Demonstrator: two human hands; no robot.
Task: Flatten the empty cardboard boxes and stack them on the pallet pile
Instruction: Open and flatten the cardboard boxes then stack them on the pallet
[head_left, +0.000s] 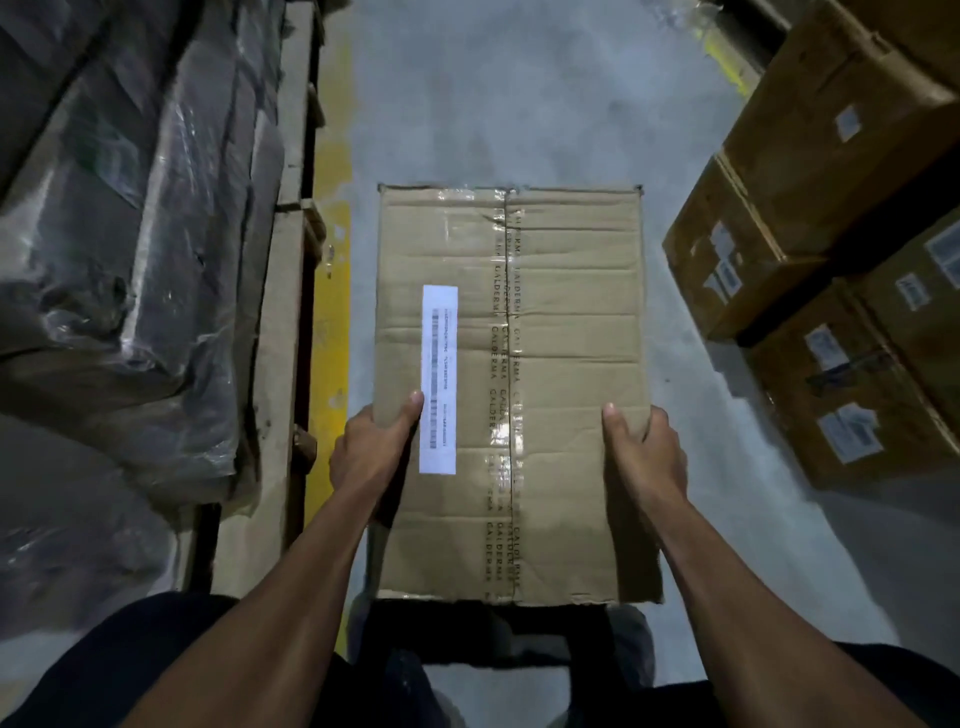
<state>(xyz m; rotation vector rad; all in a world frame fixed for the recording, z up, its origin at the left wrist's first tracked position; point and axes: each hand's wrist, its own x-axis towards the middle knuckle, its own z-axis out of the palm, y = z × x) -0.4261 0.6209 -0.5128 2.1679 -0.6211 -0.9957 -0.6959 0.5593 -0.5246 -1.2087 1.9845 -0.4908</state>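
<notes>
A brown cardboard box (561, 364) with a taped centre seam and a long white barcode label is held out in front of me above the grey floor. My left hand (371, 447) grips its left edge, thumb on top beside the label. My right hand (647, 452) grips the right edge, thumb on top, fingers under the side. On the left lies a pallet pile (130, 270) of flattened cardboard wrapped in clear plastic.
Closed labelled cartons (831, 249) are stacked at the right. A wooden pallet edge (283, 364) and a yellow floor line (330, 338) run along the left of the box. Grey concrete floor (519, 93) stretches ahead.
</notes>
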